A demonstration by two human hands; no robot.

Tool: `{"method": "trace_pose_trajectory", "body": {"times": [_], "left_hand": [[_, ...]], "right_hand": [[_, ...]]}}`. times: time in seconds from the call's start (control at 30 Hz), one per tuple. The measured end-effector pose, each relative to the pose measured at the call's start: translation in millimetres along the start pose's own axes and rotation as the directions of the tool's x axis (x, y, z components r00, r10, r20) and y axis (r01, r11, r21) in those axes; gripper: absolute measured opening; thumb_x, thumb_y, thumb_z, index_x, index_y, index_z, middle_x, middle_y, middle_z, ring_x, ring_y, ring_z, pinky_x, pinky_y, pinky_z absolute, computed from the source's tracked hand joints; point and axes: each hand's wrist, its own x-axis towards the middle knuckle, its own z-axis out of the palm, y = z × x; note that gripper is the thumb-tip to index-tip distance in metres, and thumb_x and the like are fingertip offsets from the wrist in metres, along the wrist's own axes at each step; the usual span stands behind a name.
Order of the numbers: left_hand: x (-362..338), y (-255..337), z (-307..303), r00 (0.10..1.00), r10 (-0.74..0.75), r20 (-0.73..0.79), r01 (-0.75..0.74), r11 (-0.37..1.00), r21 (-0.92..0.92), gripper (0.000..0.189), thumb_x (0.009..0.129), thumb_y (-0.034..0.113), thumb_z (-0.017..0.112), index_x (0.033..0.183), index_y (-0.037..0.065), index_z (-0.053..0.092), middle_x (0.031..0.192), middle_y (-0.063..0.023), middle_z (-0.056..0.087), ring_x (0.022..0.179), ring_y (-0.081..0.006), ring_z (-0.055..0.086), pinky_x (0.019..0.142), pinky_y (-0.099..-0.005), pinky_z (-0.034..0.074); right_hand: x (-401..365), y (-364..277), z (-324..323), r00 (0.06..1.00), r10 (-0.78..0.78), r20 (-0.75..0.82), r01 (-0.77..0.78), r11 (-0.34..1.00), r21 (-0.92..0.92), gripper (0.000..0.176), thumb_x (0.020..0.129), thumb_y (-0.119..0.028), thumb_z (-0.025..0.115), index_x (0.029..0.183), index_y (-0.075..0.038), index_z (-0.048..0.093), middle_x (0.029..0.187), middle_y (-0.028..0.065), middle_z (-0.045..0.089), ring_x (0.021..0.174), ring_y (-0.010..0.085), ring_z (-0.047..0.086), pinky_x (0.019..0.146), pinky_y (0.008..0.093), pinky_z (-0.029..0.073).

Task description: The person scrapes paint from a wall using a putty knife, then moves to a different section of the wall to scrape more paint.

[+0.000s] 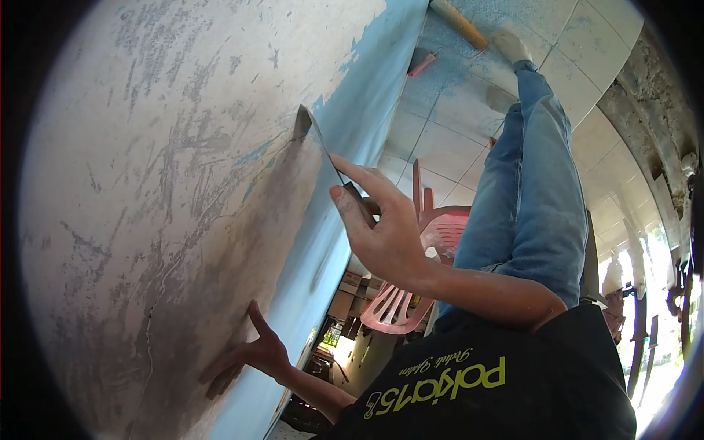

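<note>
My right hand (pixel 389 227) is closed around the dark handle of a scraper (pixel 323 143), between thumb and fingers. The scraper's metal blade points up and left, its broad tip at the patchy wall (pixel 147 147). White and grey patches cover this wall, with blue paint (pixel 352 132) along its right side. Lower down, my left hand (pixel 260 356) rests against the wall with its thumb spread away from the fingers and holds nothing. A thin crack (pixel 150 330) runs down the wall left of that hand.
A red plastic chair (pixel 396 308) stands beside my jeans-clad legs (pixel 506 213). On the tiled floor (pixel 440 139), blue flakes lie near a yellowish cylinder (pixel 458 23) and a small pink-handled object (pixel 422 64). Boxes (pixel 345 297) show beyond the wall's edge.
</note>
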Motion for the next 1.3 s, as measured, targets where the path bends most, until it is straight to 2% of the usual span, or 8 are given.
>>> {"method": "trace_pose_trajectory", "body": {"times": [0.33, 0.43, 0.7, 0.87, 1.0, 1.1, 1.2, 1.3], "left_hand": [[1.1, -0.8, 5.0, 0.999, -0.011, -0.034, 0.01, 0.999, -0.031, 0.116, 0.081, 0.037, 0.074, 0.131, -0.022, -0.013, 0.138, -0.0376, 0.023, 0.124, -0.0335, 0.04, 0.108, -0.0387, 0.032], [2.0, -4.8, -2.9, 0.992, -0.056, 0.111, 0.065, 0.994, -0.083, 0.122, 0.081, 0.038, 0.074, 0.129, -0.02, -0.022, 0.137, -0.0383, 0.023, 0.124, -0.0341, 0.04, 0.109, -0.0385, 0.032], [-0.3, 3.8, 2.6, 0.983, 0.147, -0.113, -0.142, 0.989, 0.05, 0.13, 0.08, 0.038, 0.075, 0.126, -0.013, -0.035, 0.139, -0.038, 0.018, 0.125, -0.0346, 0.04, 0.108, -0.0381, 0.035], [3.0, -3.1, -3.0, 1.0, -0.006, 0.011, 0.006, 1.0, -0.017, 0.133, 0.079, 0.038, 0.075, 0.124, -0.012, -0.039, 0.14, -0.0382, 0.017, 0.127, -0.0351, 0.038, 0.109, -0.0383, 0.034], [0.6, -1.7, 1.2, 1.0, 0.029, -0.009, -0.03, 0.999, -0.015, 0.132, 0.08, 0.038, 0.075, 0.124, -0.012, -0.039, 0.14, -0.0381, 0.018, 0.125, -0.0351, 0.04, 0.11, -0.0393, 0.032], [1.9, -16.0, 6.0, 0.993, 0.1, -0.057, -0.094, 0.99, 0.106, 0.131, 0.08, 0.037, 0.074, 0.124, -0.013, -0.038, 0.139, -0.0382, 0.018, 0.125, -0.0347, 0.04, 0.111, -0.0397, 0.031], [2.9, -6.1, 0.5, 0.997, -0.019, 0.068, 0.021, 0.999, -0.033, 0.131, 0.08, 0.037, 0.074, 0.125, -0.012, -0.038, 0.14, -0.0384, 0.014, 0.127, -0.0342, 0.037, 0.111, -0.04, 0.031], [0.7, -9.1, 4.6, 0.996, 0.085, -0.037, -0.084, 0.996, 0.015, 0.128, 0.081, 0.036, 0.074, 0.126, -0.013, -0.035, 0.14, -0.0384, 0.014, 0.127, -0.0337, 0.037, 0.11, -0.0398, 0.033]], "right_hand": [[4.8, 18.7, 15.2, 0.965, -0.203, -0.166, 0.214, 0.975, 0.053, 0.03, 0.089, -0.007, 0.057, 0.118, 0.0, 0.059, 0.103, 0.0169, 0.063, 0.066, 0.0188, 0.058, 0.063, 0.0272, 0.046], [2.8, 21.0, 10.9, 0.982, -0.151, -0.117, 0.157, 0.987, 0.04, 0.03, 0.088, -0.007, 0.058, 0.117, 0.001, 0.059, 0.102, 0.0183, 0.063, 0.071, 0.022, 0.06, 0.066, 0.0281, 0.047], [12.2, 20.8, 4.2, 0.987, -0.14, -0.073, 0.142, 0.99, 0.019, 0.034, 0.091, -0.01, 0.059, 0.123, -0.001, 0.058, 0.099, 0.0102, 0.063, 0.07, 0.0079, 0.053, 0.061, 0.0223, 0.044], [1.4, 18.1, 11.5, 0.977, -0.19, -0.097, 0.194, 0.98, 0.04, 0.034, 0.091, -0.008, 0.058, 0.124, -0.001, 0.057, 0.097, 0.0102, 0.063, 0.069, 0.0098, 0.054, 0.061, 0.0226, 0.044], [8.5, 23.6, 4.6, 0.969, -0.237, -0.078, 0.234, 0.971, -0.039, 0.034, 0.088, -0.002, 0.056, 0.122, 0.001, 0.057, 0.11, 0.0177, 0.062, 0.088, 0.0188, 0.064, 0.072, 0.0252, 0.049], [34.9, 10.6, -9.5, 0.998, -0.04, -0.054, 0.039, 0.999, -0.026, 0.034, 0.088, -0.002, 0.056, 0.121, 0.001, 0.058, 0.111, 0.0188, 0.061, 0.087, 0.0193, 0.064, 0.072, 0.0256, 0.049], [7.4, 18.7, 9.8, 0.969, -0.223, -0.105, 0.229, 0.972, 0.049, 0.031, 0.089, -0.004, 0.056, 0.119, 0.002, 0.059, 0.106, 0.0182, 0.062, 0.075, 0.0183, 0.062, 0.066, 0.0268, 0.048], [20.8, 19.9, -1.7, 0.987, -0.135, -0.089, 0.137, 0.99, 0.02, 0.03, 0.089, -0.003, 0.056, 0.118, 0.002, 0.059, 0.102, 0.0166, 0.063, 0.068, 0.0157, 0.059, 0.061, 0.0258, 0.046]]}}
